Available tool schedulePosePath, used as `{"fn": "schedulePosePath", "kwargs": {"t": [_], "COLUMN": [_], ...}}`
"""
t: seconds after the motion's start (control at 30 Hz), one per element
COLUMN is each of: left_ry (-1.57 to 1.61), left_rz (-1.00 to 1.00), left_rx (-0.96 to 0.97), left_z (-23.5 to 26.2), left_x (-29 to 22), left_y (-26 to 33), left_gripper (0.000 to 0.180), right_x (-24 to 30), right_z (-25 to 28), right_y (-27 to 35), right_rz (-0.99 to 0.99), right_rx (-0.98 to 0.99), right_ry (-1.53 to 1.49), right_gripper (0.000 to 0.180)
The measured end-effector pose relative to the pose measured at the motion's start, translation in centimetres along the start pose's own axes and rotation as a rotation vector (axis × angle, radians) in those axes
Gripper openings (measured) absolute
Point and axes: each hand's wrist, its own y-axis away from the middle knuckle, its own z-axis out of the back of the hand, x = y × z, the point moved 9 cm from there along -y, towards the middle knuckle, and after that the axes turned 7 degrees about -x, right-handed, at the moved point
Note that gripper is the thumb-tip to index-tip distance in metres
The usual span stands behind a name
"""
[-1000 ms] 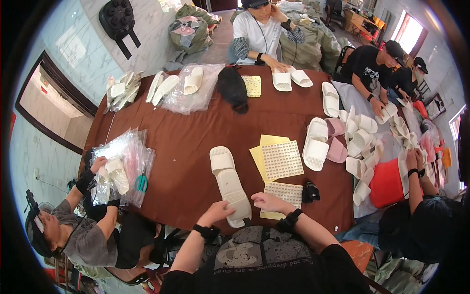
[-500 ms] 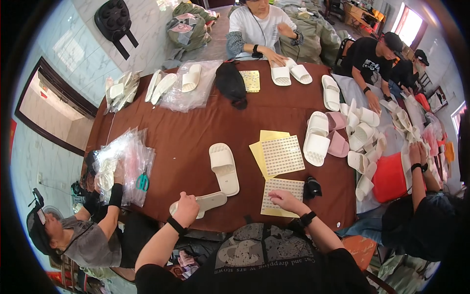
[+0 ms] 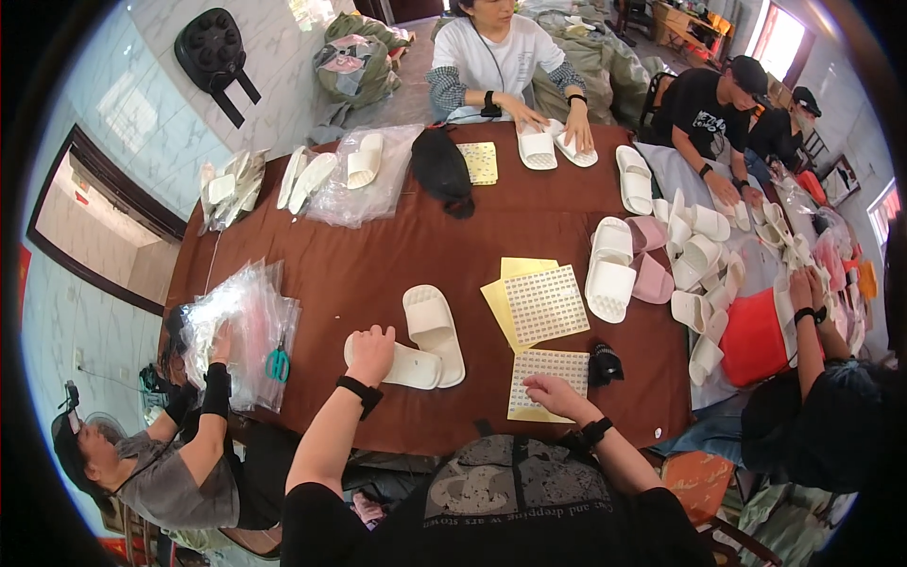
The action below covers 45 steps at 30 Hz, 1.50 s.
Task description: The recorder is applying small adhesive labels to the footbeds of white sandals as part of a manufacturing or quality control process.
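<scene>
My left hand (image 3: pixel 370 353) grips one white slipper (image 3: pixel 412 367), its fingers curled over the toe end. That slipper lies sideways on the table, with its heel against a second white slipper (image 3: pixel 435 333), which rests with its strap up. Above a sheet of small printed stickers (image 3: pixel 540 367) hovers my right hand (image 3: pixel 563 399), fingers drawn together near the sheet's lower part. Whatever may be between those fingertips is too small to make out. Another sticker sheet (image 3: pixel 548 307) lies beyond it, partly over yellow backing paper (image 3: pixel 501 300).
A small black object (image 3: pixel 605 364) sits by the sheets. White slippers (image 3: pixel 611 269) and pink ones (image 3: pixel 650 276) stand to the right. Clear plastic bags (image 3: pixel 248 331) and teal scissors (image 3: pixel 277 365) are at left, beside a co-worker. Across the brown table (image 3: pixel 378 250), another person handles slippers.
My left hand has moved slightly up and right, and the slipper under it now meets the second one. My right hand stays over the sheet. The person opposite has put both hands on slippers.
</scene>
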Motion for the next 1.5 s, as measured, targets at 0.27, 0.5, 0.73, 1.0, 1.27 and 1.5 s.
{"fn": "schedulePosePath", "kwargs": {"t": [0.27, 0.5, 0.73, 1.0, 1.27, 1.5], "left_ry": [0.254, 0.409, 0.412, 0.600, 0.323, 0.415], "left_rz": [0.196, 0.285, 0.208, 0.674, 0.520, 0.583], "left_rx": [-0.239, 0.062, 0.139, -0.024, -0.134, 0.166], "left_z": [0.7, -5.2, -7.4, -4.4, -0.1, -4.7], "left_x": [-2.0, -2.2, -2.5, 0.9, 1.0, 2.7], "left_y": [-2.2, -1.9, 0.1, 2.9, 2.0, 1.4], "left_gripper": [0.028, 0.024, 0.033, 0.034, 0.055, 0.080], "right_x": [0.1, -0.1, 0.1, 0.9, 0.6, -0.2], "right_z": [0.3, -0.4, -0.5, 0.1, -0.3, -0.4], "right_y": [-0.2, 0.0, -0.2, 0.0, 0.1, 0.0], "right_rz": [-0.009, -0.013, 0.031, 0.057, 0.007, 0.021], "right_rx": [-0.026, -0.007, -0.028, -0.044, 0.004, -0.010], "right_ry": [0.000, 0.073, 0.047, 0.074, 0.130, 0.102], "right_gripper": [0.029, 0.032, 0.033, 0.032, 0.033, 0.032]}}
